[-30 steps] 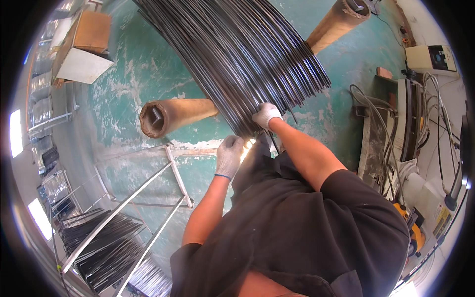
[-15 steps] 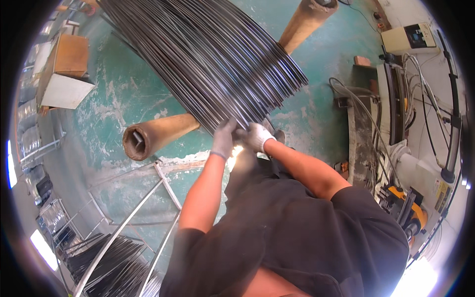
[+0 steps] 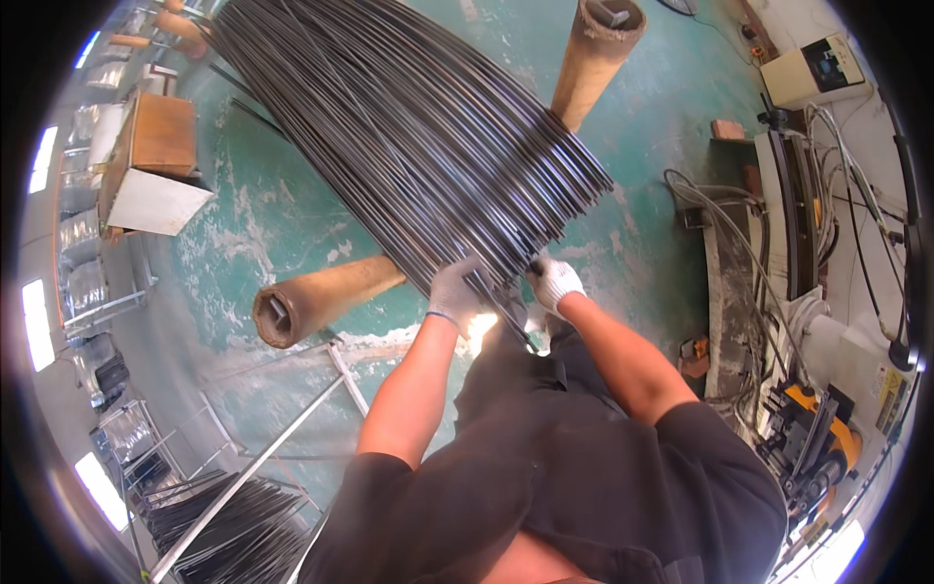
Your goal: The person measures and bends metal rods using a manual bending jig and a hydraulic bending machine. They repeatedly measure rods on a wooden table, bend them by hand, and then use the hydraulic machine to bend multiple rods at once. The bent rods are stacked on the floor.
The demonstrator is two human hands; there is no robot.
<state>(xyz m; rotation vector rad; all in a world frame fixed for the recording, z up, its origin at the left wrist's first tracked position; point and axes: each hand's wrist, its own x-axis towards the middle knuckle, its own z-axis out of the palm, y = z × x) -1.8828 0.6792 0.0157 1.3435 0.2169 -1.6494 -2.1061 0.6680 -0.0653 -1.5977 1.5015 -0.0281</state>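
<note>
A wide bundle of long, thin dark metal rods [image 3: 418, 136] lies in front of me, its near ends fanned toward my body. My left hand [image 3: 453, 290], in a grey-white knit glove, is closed on a metal rod [image 3: 506, 316] that juts out past the others toward my legs. In a whiter glove, my right hand [image 3: 556, 281] is held at the near rod ends, right of the left hand. Its fingers are curled, and what they hold, if anything, is hidden.
Brown cardboard-like tubes [image 3: 326, 300] stick out at either side of the bundle. A white metal frame [image 3: 255, 453] and another pile of rods [image 3: 229, 526] are at lower left. Machinery with cables [image 3: 812, 423] lines the right. A brown-and-white box [image 3: 161, 200] stands at upper left.
My hands, close together before, are now apart, the right one shifted right. A rod now sticks out from the left hand toward my body. The whole view has shifted slightly.
</note>
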